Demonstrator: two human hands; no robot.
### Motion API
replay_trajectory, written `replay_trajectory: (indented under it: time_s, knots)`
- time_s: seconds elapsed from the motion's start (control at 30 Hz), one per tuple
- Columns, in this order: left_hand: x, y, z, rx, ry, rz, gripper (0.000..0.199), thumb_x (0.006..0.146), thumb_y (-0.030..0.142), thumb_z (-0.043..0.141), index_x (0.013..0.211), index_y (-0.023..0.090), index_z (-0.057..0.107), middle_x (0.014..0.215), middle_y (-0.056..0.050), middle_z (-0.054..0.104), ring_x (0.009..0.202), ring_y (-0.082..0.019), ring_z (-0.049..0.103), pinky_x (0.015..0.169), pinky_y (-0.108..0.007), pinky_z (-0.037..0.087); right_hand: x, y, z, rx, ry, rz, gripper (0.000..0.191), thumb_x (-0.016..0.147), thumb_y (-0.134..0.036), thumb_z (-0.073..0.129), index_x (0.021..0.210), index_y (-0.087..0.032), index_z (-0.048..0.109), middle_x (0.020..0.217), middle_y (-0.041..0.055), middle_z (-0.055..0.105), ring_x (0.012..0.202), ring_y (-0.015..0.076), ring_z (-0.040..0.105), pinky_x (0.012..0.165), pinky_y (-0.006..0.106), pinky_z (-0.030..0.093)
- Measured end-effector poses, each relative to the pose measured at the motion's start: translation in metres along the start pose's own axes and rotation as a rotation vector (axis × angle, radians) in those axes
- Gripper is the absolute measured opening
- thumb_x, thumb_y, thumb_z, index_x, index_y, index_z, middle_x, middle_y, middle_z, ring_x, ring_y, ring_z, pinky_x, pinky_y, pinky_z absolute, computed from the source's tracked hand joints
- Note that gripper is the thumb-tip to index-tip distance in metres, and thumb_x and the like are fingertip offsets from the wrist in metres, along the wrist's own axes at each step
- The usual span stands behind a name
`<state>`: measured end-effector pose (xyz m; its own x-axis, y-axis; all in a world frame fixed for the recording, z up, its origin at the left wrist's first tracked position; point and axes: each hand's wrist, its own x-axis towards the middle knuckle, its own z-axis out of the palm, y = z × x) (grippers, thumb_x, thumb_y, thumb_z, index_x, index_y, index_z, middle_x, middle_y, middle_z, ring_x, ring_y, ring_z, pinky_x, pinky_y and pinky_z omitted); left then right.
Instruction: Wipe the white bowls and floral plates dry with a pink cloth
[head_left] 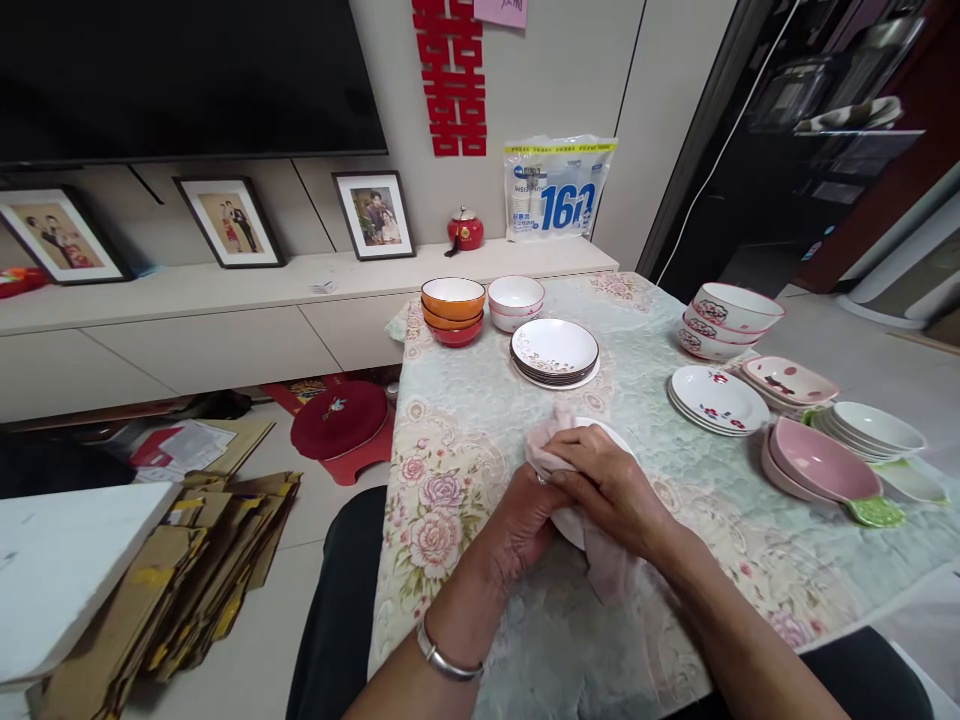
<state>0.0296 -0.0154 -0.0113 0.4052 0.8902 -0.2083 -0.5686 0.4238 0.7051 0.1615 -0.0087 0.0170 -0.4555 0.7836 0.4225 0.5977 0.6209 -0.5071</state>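
Where the right hand [611, 485] and cloth [606, 562] lie, the plate [609, 432] is hidden.

A cloth [538, 446] is on the plate [613, 431] before the plate stack [555, 348]; bowls [453, 306] stand behind, leftward, on the table [480, 410].

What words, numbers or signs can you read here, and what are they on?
"160": plastic bag.
"囍": red wall cutout, repeated.
Too small or blurred: the bag's yellow strip and other blue lettering.
Pink note: cut off by the picture's edge, unreadable.
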Motion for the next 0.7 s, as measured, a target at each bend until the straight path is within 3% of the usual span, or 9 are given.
replay_trajectory:
  time_s: [0.07,0.13,0.27,0.37,0.43,0.5,0.57,0.7]
  knots:
    - [-0.001,-0.001,0.001,0.010,-0.010,0.029,0.038,0.056,0.006,0.078,0.092,0.014,0.070,0.086,-0.005,0.070,0.081,-0.019,0.061,0.077,-0.030,0.046,0.001,-0.002,0.001,-0.003,-0.024,-0.049,0.026,0.097,-0.024,0.047,0.114,-0.025,0.066,0.114,0.0063,0.066,0.103,0.0220,0.057,0.089,0.039,0.048]
    - [-0.001,-0.001,0.002,0.009,-0.006,0.004,0.039,0.056,0.005,0.076,0.093,0.014,0.070,0.087,-0.005,0.071,0.080,-0.019,0.061,0.076,-0.030,0.046,0.001,0.004,0.001,-0.063,0.035,-0.031,0.026,0.096,-0.025,0.048,0.113,-0.025,0.067,0.114,0.0068,0.066,0.104,0.0235,0.055,0.091,0.041,0.046]
    - [-0.002,0.000,0.000,-0.020,-0.012,-0.071,0.050,0.053,0.007,0.073,0.102,0.014,0.069,0.087,-0.007,0.072,0.080,-0.024,0.064,0.075,-0.034,0.046,-0.002,0.035,-0.004,-0.230,0.139,0.182,0.027,0.096,-0.030,0.048,0.112,-0.023,0.069,0.110,0.0090,0.067,0.104,0.0259,0.055,0.091,0.043,0.044]
    - [-0.001,0.001,-0.003,-0.028,0.001,-0.070,0.056,0.052,0.009,0.073,0.107,0.014,0.069,0.091,-0.009,0.074,0.089,-0.028,0.065,0.081,-0.038,0.046,-0.008,0.054,-0.010,-0.392,0.084,0.399,0.033,0.097,-0.033,0.042,0.092,-0.018,0.071,0.088,0.0115,0.066,0.087,0.0263,0.059,0.077,0.040,0.047]
    - [0.000,0.001,-0.004,-0.012,0.025,-0.077,0.056,0.051,0.009,0.072,0.107,0.014,0.069,0.090,-0.009,0.074,0.089,-0.029,0.065,0.081,-0.038,0.046,-0.011,0.055,-0.010,-0.472,0.069,0.457,0.034,0.097,-0.032,0.042,0.085,-0.017,0.070,0.081,0.0117,0.064,0.082,0.0264,0.059,0.072,0.039,0.046]
    - [0.000,0.001,-0.003,-0.005,0.038,-0.090,0.054,0.051,0.007,0.071,0.105,0.014,0.069,0.087,-0.008,0.074,0.084,-0.027,0.065,0.078,-0.036,0.046,-0.010,0.046,-0.007,-0.452,0.101,0.377,0.028,0.095,-0.026,0.044,0.094,-0.017,0.070,0.089,0.0129,0.064,0.089,0.0272,0.058,0.076,0.040,0.047]
    - [0.000,0.001,-0.002,-0.004,0.042,-0.095,0.048,0.051,0.005,0.070,0.099,0.013,0.069,0.080,-0.006,0.072,0.075,-0.023,0.064,0.072,-0.033,0.046,-0.007,0.030,-0.001,-0.331,0.121,0.205,0.027,0.093,-0.020,0.046,0.108,-0.019,0.068,0.104,0.0133,0.064,0.101,0.0275,0.056,0.084,0.041,0.048]
    - [0.000,0.002,-0.001,-0.025,0.053,-0.054,0.042,0.049,0.000,0.069,0.089,0.014,0.068,0.077,-0.003,0.069,0.070,-0.017,0.061,0.068,-0.028,0.044,0.000,0.008,0.008,-0.093,-0.002,-0.021,0.030,0.094,-0.017,0.046,0.115,-0.024,0.066,0.113,0.0084,0.065,0.103,0.0240,0.055,0.087,0.040,0.049]
